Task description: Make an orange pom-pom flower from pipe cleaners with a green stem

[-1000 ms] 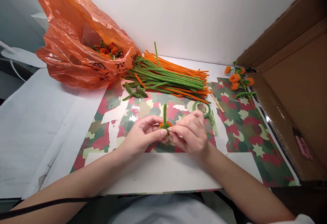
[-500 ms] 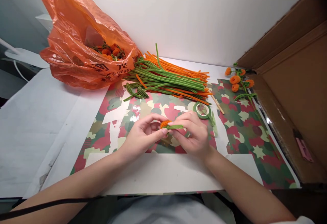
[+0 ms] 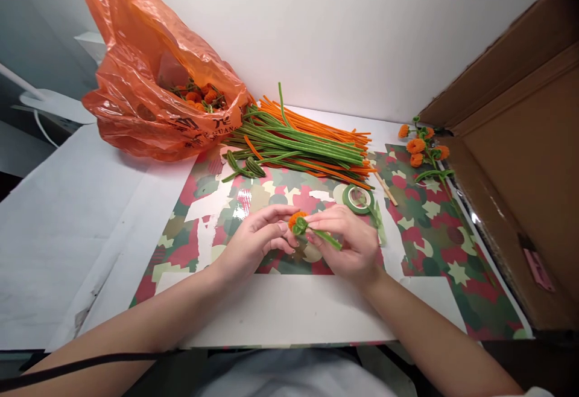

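Note:
A small orange pipe-cleaner flower (image 3: 296,221) with a curled green base (image 3: 300,226) is tilted above the middle of the mat. My right hand (image 3: 346,237) pinches it between thumb and fingers, and a short green pipe-cleaner tail (image 3: 329,240) sticks out beneath those fingers. Close by on the left, my left hand (image 3: 256,240) has its fingers apart around the flower's side; whether a fingertip touches it is hard to see. Just beyond my right hand lies a roll of green floral tape (image 3: 347,199) with a loose end.
Green pipe cleaners (image 3: 312,143) and orange ones (image 3: 316,120) lie in a bundle at the back. An orange plastic bag (image 3: 149,125) holding flowers stands back left. A finished flower stem (image 3: 416,145), a thin wooden stick (image 3: 385,186) and a cardboard box (image 3: 520,113) with a pink cutter (image 3: 538,269) are rightward.
The flower has turned so its green base faces me, and its tail now points down to the right. My left hand's fingers have loosened from it. The view has shifted slightly.

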The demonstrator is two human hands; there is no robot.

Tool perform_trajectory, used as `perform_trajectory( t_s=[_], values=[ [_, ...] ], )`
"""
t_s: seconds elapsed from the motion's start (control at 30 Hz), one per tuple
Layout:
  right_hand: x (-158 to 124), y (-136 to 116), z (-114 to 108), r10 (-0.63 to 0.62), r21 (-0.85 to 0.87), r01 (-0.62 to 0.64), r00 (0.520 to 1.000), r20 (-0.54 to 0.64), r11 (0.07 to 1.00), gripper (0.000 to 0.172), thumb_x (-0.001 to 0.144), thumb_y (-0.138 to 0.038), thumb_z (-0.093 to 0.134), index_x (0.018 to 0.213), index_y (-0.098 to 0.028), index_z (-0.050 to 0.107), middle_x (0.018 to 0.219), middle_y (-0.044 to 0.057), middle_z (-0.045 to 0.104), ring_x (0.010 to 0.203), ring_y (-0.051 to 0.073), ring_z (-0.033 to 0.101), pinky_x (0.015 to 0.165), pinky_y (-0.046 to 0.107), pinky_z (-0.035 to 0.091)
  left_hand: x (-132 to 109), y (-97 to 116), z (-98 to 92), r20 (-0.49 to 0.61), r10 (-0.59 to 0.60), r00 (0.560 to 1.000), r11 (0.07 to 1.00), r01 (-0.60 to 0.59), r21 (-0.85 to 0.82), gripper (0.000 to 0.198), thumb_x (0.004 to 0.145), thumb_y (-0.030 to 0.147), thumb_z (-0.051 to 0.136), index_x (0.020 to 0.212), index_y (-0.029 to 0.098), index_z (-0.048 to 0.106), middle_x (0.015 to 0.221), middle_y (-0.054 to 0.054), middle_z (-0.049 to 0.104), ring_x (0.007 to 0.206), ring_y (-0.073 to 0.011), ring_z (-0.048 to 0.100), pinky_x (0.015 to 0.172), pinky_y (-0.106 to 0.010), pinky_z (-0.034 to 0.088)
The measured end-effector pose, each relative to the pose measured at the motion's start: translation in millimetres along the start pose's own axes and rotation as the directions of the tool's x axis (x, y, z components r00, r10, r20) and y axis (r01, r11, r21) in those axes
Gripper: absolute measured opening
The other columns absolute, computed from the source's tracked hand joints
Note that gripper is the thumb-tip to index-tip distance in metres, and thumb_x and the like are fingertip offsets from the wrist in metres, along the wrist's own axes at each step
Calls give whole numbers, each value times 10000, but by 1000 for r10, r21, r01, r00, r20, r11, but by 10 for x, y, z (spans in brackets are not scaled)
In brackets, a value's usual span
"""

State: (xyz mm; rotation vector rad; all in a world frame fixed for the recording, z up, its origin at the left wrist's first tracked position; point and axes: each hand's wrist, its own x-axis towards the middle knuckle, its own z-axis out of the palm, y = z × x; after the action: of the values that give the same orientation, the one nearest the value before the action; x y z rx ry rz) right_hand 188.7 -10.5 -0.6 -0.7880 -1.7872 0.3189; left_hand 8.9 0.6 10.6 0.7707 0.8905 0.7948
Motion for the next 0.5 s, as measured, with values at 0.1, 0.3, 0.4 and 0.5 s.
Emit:
perform_trajectory(
  t_s=[0.1,0.3,0.4,0.5],
  values=[
    [15,-13,14,41,19,-40,997,-65,999,192,771,-56,683,885,-208,659,798,42,742,725,180,700,653,335,519,4,-14,-1,16,12,1000,1000,-12,-2,322,721,231,704,1029,156,646,746,-10,673,663,-138,646,585,-233,544],
    [10,-39,48,96,23,-95,991,-92,995,146,760,-86,707,829,-211,679,716,24,680,625,143,629,559,280,511,1,-48,4,54,51,997,995,-55,81,355,759,278,727,1087,177,637,826,-25,707,713,-151,677,657,-252,563],
    [-9,-48,55,149,90,-145,988,-43,985,130,779,-90,682,834,-208,683,723,26,679,647,143,623,585,280,516,14,-41,0,42,29,999,998,-32,63,333,762,308,720,1056,165,656,727,-3,679,631,-130,660,605,-230,551],
    [-34,-40,51,288,174,-284,958,3,943,143,829,-110,623,914,-214,673,782,28,684,712,146,630,632,282,526,36,-34,-8,56,-52,997,999,52,1,317,748,327,715,997,137,667,700,-8,660,571,-119,637,552,-226,534]
  ],
)
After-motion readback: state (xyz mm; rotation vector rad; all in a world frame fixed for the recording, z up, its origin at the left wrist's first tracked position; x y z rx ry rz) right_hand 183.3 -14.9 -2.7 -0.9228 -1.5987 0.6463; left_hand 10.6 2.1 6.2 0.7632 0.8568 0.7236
